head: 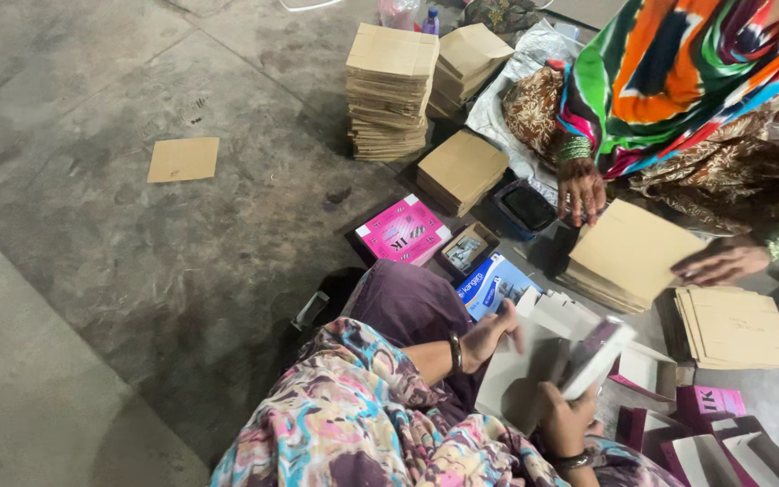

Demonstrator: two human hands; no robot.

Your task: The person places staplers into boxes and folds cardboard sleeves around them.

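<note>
My left hand, a dark bangle at its wrist, lies fingers apart on a pale grey card sheet across my lap. My right hand grips a folded white and purple carton blank, tilted up over that sheet. More white and purple carton pieces lie just beyond it. My purple-clad knee and patterned sleeve fill the lower middle.
A co-worker in bright clothing sits at upper right, hands on a brown card stack. Tall brown stacks stand behind, another at right. A pink box, a blue box and folded cartons lie around.
</note>
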